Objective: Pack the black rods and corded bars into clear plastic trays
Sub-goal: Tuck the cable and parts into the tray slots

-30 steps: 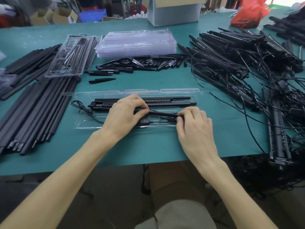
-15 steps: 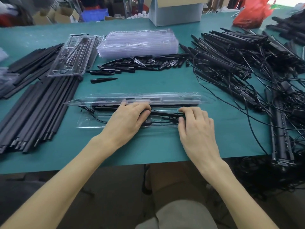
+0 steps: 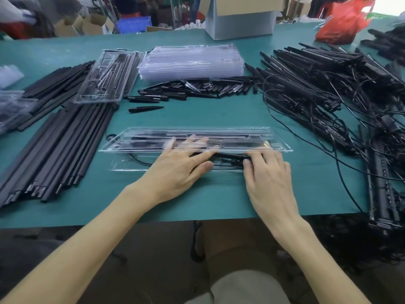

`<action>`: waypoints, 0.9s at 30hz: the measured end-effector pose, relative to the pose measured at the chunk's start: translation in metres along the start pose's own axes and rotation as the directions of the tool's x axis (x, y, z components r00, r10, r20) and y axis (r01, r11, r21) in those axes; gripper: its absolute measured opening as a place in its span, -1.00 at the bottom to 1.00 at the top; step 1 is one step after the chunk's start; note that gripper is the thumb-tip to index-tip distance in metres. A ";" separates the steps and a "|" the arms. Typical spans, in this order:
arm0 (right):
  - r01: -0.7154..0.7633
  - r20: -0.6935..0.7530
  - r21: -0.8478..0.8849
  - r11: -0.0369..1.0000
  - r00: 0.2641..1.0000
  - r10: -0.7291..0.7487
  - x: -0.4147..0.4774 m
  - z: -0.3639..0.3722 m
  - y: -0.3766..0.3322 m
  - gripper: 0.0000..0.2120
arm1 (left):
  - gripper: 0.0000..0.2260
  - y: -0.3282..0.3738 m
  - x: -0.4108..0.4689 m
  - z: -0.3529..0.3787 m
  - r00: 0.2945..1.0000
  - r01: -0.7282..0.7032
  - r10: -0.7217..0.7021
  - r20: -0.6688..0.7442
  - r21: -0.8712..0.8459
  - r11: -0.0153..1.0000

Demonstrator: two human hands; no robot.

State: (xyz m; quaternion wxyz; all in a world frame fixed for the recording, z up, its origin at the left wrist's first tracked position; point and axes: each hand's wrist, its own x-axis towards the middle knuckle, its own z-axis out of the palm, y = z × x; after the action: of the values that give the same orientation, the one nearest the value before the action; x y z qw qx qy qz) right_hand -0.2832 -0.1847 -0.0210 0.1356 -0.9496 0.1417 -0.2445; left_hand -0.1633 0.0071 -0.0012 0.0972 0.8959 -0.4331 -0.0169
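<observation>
**Q:** Where does the clear plastic tray (image 3: 122,166) lie?
**A:** At the near centre of the green table (image 3: 219,194). Its lid (image 3: 241,132) is tilted half over the base, and a corded bar (image 3: 230,157) sits in the near compartment.

**Q:** And the hands?
**A:** Left hand (image 3: 175,172): fingers straight, reaching under the lid and visible through the plastic, gripping nothing. Right hand (image 3: 269,181): fingers and thumb curled onto the corded bar's right end.

**Q:** Supplies?
**A:** Black rods (image 3: 65,145) at left, a heap of corded bars (image 3: 317,84) at right, and a stack of clear trays (image 3: 192,62) at far centre.
</observation>
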 end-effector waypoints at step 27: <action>0.248 -0.213 0.272 0.930 0.958 -0.194 -0.025 -0.030 -0.007 -0.84 | -0.44 0.004 0.001 0.004 0.998 0.064 -0.064 0.014 0.012 0.998</action>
State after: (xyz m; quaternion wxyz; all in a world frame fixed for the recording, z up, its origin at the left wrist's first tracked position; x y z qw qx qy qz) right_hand -0.3183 -0.1756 -0.0041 0.2343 -0.9021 0.0071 -0.3624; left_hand -0.1661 0.0037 -0.0048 0.0882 0.9097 -0.4050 -0.0239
